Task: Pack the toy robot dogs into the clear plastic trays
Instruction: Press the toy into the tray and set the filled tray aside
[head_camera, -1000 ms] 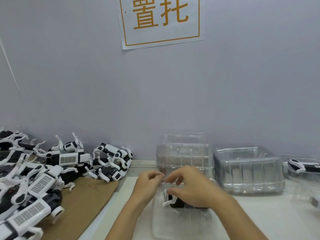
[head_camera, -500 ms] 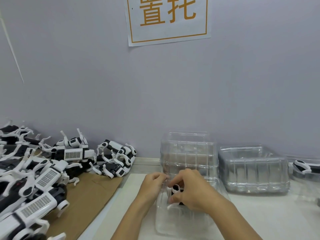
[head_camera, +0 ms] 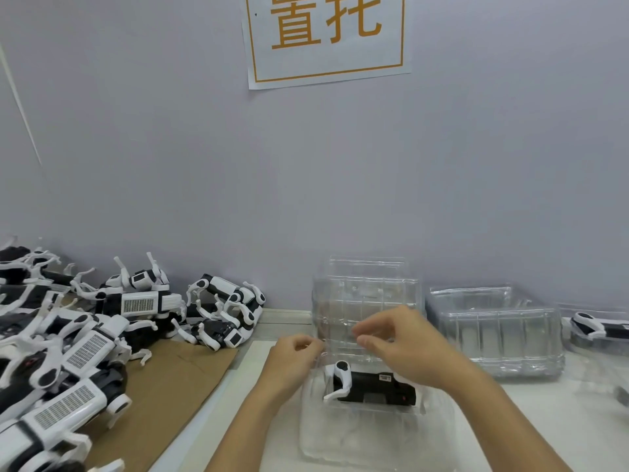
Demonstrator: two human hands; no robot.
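A black-and-white toy robot dog [head_camera: 372,386] lies on its side inside the clear plastic tray [head_camera: 374,447] in front of me. My left hand [head_camera: 294,352] hovers at the tray's far-left corner, fingers curled and pinching its rim. My right hand [head_camera: 405,345] hangs just above the dog with loosely bent fingers, touching nothing. A heap of loose robot dogs [head_camera: 85,338] fills the left side, on brown cardboard [head_camera: 177,379].
A tall stack of clear trays [head_camera: 366,291] stands right behind my hands, a lower stack [head_camera: 493,335] to its right. At the far right another tray holds a packed dog [head_camera: 592,327]. A wall with a paper sign [head_camera: 326,35] closes off the back.
My right hand has let go of the dog and risen; the dog now lies uncovered in the tray. My left hand has stayed by the tray's corner.
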